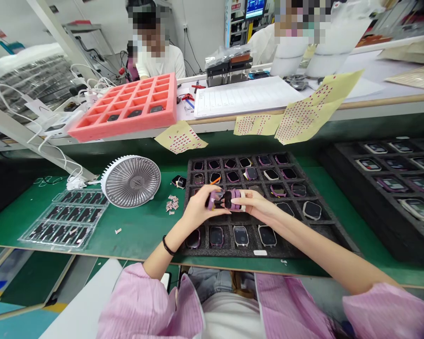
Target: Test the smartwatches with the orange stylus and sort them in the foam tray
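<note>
1. Head view, background: the room is a workshop. Far beyond the hands sits a co-worker in a white shirt, and a long white-topped bench runs across behind the green-topped counter. Ahead and left of the left hand lies a salmon-pink foam tray with square cells. Straight ahead of the hands, yellow paper sheets dotted with red stickers hang over the bench edge.

2. Head view, beside the hands: left of the left hand stand a round grey ribbed desk fan, a small pile of pale pieces and clear plastic trays of dark parts. Under and ahead of both hands lies a black foam tray with square cells, most holding square watches. Well right of the right hand sits a second dark tray of watches.

3. Head view, the hands: the left hand, with a black bracelet at its wrist, and the right hand meet over the black tray. Both pinch a dark square-faced smartwatch with a purple strap. Its long axis runs sideways between them, with the strap nearer the right hand. Fingers hide part of it.
</note>
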`<state>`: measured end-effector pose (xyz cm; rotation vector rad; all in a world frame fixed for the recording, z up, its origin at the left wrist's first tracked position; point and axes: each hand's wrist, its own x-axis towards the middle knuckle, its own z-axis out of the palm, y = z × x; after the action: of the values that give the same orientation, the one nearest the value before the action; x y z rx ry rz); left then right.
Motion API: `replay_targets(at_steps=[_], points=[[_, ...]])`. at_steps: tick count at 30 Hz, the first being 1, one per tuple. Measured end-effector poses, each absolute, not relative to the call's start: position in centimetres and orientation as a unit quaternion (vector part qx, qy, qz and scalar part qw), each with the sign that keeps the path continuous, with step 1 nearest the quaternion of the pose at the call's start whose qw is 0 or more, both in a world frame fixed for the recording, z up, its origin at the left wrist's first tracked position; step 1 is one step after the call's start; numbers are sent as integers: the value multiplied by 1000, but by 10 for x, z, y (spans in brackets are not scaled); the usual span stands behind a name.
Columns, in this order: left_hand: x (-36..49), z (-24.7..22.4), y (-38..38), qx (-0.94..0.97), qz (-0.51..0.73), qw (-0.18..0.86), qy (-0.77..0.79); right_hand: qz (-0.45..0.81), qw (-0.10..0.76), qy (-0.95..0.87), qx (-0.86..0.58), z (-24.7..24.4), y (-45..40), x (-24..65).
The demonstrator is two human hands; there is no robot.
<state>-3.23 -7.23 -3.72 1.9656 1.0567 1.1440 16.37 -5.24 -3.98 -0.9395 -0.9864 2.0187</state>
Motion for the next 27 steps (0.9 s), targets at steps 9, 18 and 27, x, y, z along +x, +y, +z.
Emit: replay_targets(at_steps=[9,18,27], points=[[-27,-37,-77,347,492,701,382,754,350,-395,-391,-55,-38,172],[-37,-46,-86,329,512,687,396,759,330,-404,-390,-70,-41,169],[-62,-62,-100,594,444,397,541,747,321,-417,-408,-73,-49,164]])
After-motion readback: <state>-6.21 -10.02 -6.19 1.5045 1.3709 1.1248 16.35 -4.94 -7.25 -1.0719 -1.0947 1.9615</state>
